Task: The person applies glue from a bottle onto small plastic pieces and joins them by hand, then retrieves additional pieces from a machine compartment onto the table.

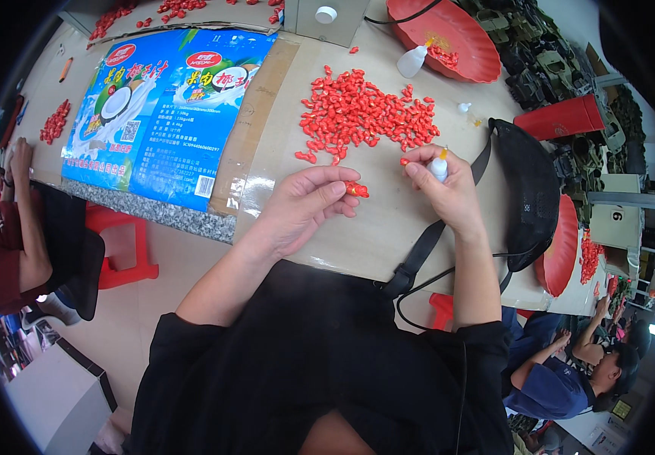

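Note:
My left hand [304, 206] pinches a small red piece with gold marks [356, 189] between thumb and fingertips. Close by on the right, my right hand [455, 194] holds a little white squeeze bottle [439, 167] with a yellow tip pointing up. Between that hand's thumb and forefinger shows another tiny red piece [405, 161]. Just beyond both hands, a heap of small glossy red pieces [365, 110] spreads over the table [274, 144]. What exactly these pieces are is too small to tell.
Flattened blue printed cardboard [168, 114] covers the table's left part. At the back right are a red scalloped tray [464, 45] and a white bottle [412, 62]. A black bag [528, 197] with straps lies right of my arm, near a red cylinder [559, 116]. Other people sit at both sides.

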`<state>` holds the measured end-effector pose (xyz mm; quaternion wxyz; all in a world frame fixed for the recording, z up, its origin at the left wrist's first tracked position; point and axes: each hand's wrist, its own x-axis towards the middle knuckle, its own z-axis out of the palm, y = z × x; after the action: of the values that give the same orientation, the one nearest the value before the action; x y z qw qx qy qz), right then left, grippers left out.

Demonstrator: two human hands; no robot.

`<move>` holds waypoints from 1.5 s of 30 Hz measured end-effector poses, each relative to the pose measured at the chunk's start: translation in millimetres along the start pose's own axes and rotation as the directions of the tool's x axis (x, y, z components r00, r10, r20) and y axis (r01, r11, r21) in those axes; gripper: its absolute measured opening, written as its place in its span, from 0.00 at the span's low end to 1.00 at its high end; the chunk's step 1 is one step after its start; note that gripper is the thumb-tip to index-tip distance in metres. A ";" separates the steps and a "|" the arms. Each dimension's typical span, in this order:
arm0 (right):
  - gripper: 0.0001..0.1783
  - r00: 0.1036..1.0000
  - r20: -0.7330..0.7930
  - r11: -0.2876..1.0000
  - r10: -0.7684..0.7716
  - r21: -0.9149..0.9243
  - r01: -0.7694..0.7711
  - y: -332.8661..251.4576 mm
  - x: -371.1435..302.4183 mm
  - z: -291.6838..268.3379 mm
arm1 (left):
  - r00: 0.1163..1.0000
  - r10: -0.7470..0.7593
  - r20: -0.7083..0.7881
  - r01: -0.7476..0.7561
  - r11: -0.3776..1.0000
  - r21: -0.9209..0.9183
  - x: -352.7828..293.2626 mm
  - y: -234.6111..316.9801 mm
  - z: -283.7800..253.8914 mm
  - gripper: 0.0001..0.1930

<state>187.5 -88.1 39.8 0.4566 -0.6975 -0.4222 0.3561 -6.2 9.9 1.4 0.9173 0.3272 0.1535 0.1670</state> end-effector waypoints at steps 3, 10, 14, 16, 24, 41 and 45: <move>0.07 0.999 0.031 0.947 0.011 0.320 -0.021 -2.5 -9.3 13.6 | 1.000 0.000 0.004 0.000 1.000 0.012 0.0 -0.4 0.7 0.12; 0.06 0.981 0.140 0.727 0.134 0.658 -0.193 1.5 -18.3 25.4 | 1.000 -0.002 0.022 0.001 0.999 0.038 -1.1 -0.5 2.1 0.12; 0.07 0.985 0.114 0.743 0.129 0.647 -0.172 -1.9 -20.9 30.8 | 1.000 -0.009 0.010 0.009 0.999 0.037 -0.8 -1.4 1.5 0.12; 0.07 0.987 0.111 0.744 0.118 0.649 -0.162 -1.2 -21.2 31.1 | 1.000 0.000 0.004 0.000 0.998 0.070 -1.1 -2.8 0.9 0.12; 0.06 0.988 0.069 0.793 0.141 0.589 -0.155 -0.5 -24.1 33.5 | 1.000 0.022 -0.006 -0.021 0.992 0.128 0.8 -3.7 2.3 0.12; 0.02 1.000 -0.014 0.942 0.005 0.334 0.000 -2.8 -30.4 43.0 | 0.999 0.031 -0.034 -0.024 0.983 0.184 0.8 -3.3 5.2 0.13; 0.02 0.999 -0.010 0.936 0.031 0.352 -0.026 -2.7 -30.4 43.8 | 0.998 0.034 -0.045 -0.024 0.979 0.203 0.6 -3.5 5.6 0.12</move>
<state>136.2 -100.6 31.2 0.5720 -0.6133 -0.3379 0.4272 -2.7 4.5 3.1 0.8727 0.4169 0.1872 0.1720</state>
